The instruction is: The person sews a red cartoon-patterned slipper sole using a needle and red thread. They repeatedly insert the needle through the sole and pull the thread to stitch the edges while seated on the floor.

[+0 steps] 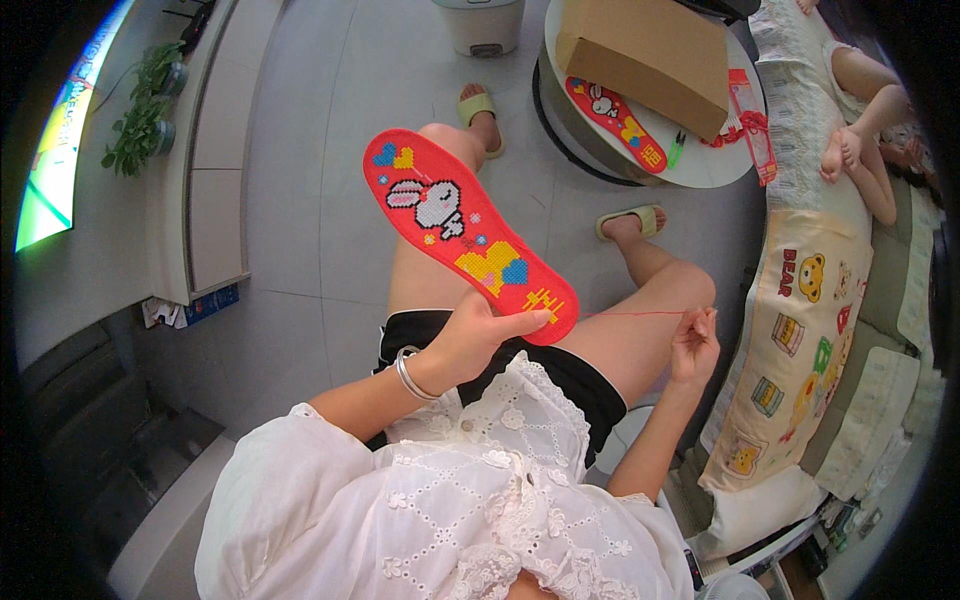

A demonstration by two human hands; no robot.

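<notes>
A red insole (425, 240) with a cross-stitched white rabbit, hearts and small flowers is held tilted above my lap. My left hand (472, 338), with a silver bangle at the wrist, grips its lower end, the thumb lying on top beside a yellow stitched character. From this end a taut red thread (640, 313) runs to the right. My right hand (694, 348), raised over my right thigh, pinches the thread's far end between its fingertips. Whether a needle is in that pinch is too small to tell.
A round white table (705, 172) ahead bears a cardboard box (640, 50), a matching insole (615, 122), a small green tool (675, 152) and red packaging (757, 140). At right is a covered sofa (800, 330) with another person's bare legs (868, 150). A bin (480, 22) stands at the far side.
</notes>
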